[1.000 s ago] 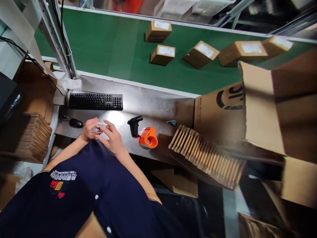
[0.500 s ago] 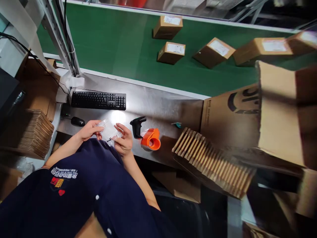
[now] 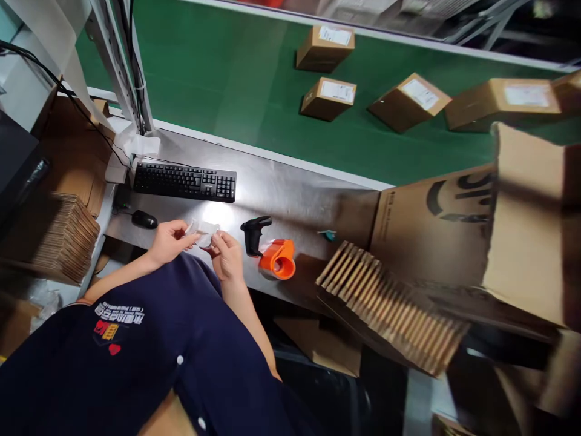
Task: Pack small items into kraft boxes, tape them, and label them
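A small clear plastic packet (image 3: pixel 205 230) with something whitish in it is held between my two hands, just over the near edge of the metal bench. My left hand (image 3: pixel 171 241) pinches its left side between thumb and fingers. On the other side, the fingers of my right hand (image 3: pixel 227 253) are closed on the packet's right edge. What lies inside it is too small to make out. To the right of my right hand stands a black barcode scanner (image 3: pixel 255 235), with an orange tape dispenser (image 3: pixel 278 259) beside it.
Behind my hands lie a black keyboard (image 3: pixel 185 180) and a mouse (image 3: pixel 144 219). Several labelled cartons (image 3: pixel 328 98) sit on the green conveyor (image 3: pixel 218 79). Folded cardboard (image 3: pixel 390 306) and a large open box (image 3: pixel 433 236) stand at the right; more flat cardboard (image 3: pixel 75 233) is stacked left.
My right hand's fingers have gone from partly spread to pinched on the packet, which now looks more folded. The whole view has shifted slightly.
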Tool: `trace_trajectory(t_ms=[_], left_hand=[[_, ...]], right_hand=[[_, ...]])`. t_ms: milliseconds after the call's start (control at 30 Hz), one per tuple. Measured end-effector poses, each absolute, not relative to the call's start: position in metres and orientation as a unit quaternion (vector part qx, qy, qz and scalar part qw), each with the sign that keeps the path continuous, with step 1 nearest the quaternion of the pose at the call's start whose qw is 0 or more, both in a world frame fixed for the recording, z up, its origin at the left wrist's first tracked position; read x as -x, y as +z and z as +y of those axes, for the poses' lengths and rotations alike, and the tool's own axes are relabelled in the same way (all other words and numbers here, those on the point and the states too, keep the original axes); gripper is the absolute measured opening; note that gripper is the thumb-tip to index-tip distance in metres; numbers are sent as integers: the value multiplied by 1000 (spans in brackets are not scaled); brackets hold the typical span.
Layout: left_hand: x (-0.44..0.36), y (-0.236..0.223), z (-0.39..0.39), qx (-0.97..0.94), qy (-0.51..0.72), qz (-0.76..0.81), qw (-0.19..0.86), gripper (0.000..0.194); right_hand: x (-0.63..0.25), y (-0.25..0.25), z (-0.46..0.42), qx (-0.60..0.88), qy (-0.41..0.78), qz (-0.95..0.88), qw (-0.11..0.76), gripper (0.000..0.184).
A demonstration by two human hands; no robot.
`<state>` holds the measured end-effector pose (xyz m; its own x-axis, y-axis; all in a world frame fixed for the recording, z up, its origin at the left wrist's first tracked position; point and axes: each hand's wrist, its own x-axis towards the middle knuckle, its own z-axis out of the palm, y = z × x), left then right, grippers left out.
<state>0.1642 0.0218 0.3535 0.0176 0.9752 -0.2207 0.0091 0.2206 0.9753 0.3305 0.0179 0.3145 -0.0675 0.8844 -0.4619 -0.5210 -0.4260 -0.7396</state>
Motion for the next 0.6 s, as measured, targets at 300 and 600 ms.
trace_trajectory(t_ms=[300,600], left_hand=[[-164,358,17,-497,459,565,472,55],[-147,356,13,-462,471,572,487,34]], right_hand=[[-323,321,17,457,739,-186,460,53],[-316,325,22,492,644,-282,514,38]])
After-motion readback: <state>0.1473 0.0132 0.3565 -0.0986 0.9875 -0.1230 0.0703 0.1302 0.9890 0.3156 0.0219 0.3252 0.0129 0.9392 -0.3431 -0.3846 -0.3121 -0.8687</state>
